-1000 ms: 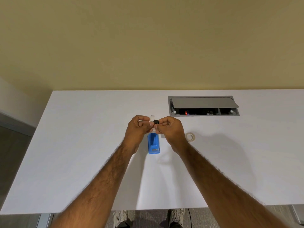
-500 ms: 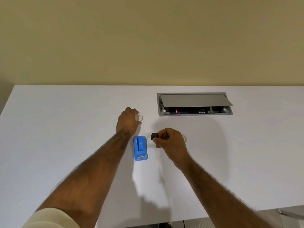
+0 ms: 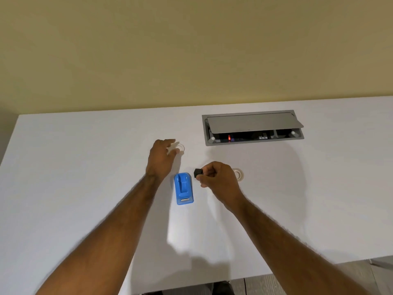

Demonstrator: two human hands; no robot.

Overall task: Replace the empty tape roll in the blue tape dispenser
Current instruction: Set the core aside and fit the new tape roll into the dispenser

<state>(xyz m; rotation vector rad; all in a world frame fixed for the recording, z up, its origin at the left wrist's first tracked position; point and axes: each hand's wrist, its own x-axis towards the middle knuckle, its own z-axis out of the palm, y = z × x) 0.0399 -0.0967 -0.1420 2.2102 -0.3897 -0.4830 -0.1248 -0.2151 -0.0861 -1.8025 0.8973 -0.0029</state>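
blue dispenser (image 3: 183, 188), slot up | left hand (image 3: 162, 158) slack by clear core (image 3: 180, 148) | right hand (image 3: 219, 177) pinches black hub (image 3: 198, 173)

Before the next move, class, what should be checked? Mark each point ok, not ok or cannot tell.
1. Blue dispenser cradle empty: ok.
2. Black hub pinched in the right hand: ok.
3. Tape roll lying just behind that hand: ok.
4. Hub fitted into the tape roll: not ok.
5. Clear core out of the dispenser, on the table: ok.
6. Left hand free of the core: cannot tell, fingertips blurred.
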